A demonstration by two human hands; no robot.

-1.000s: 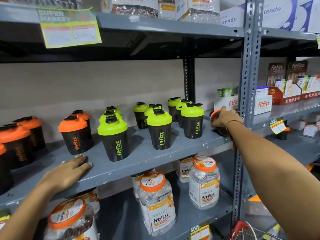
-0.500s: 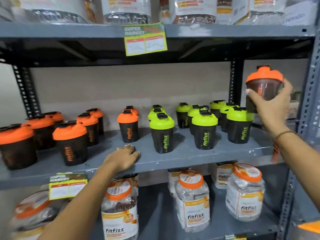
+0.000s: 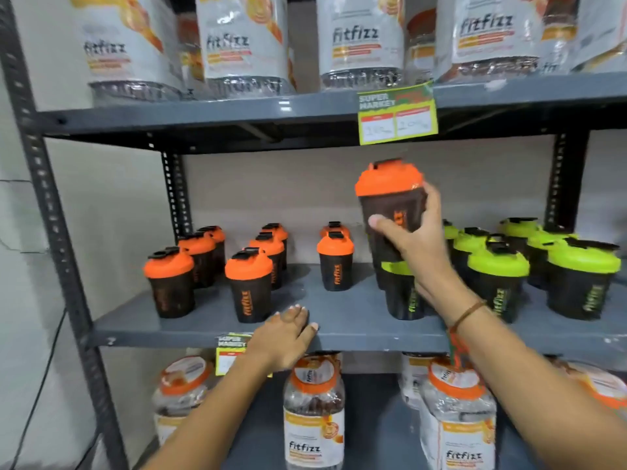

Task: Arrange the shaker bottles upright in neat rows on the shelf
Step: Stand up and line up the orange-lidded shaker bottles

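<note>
While gripped in right hand (image 3: 412, 245), orange-lidded shaker (image 3: 390, 201) upright, lid up; left hand (image 3: 286, 335) flat on shelf (image 3: 356, 320).

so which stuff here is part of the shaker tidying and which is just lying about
Part of the job:
- orange-lidded dark shaker bottle in the right hand
- orange-lidded shakers standing on the grey metal shelf
- green-lidded dark shakers
- left hand resting on the shelf edge

Just lying about:
- clear plastic jars with orange lids below
- white pouches above
- green price tag
</note>
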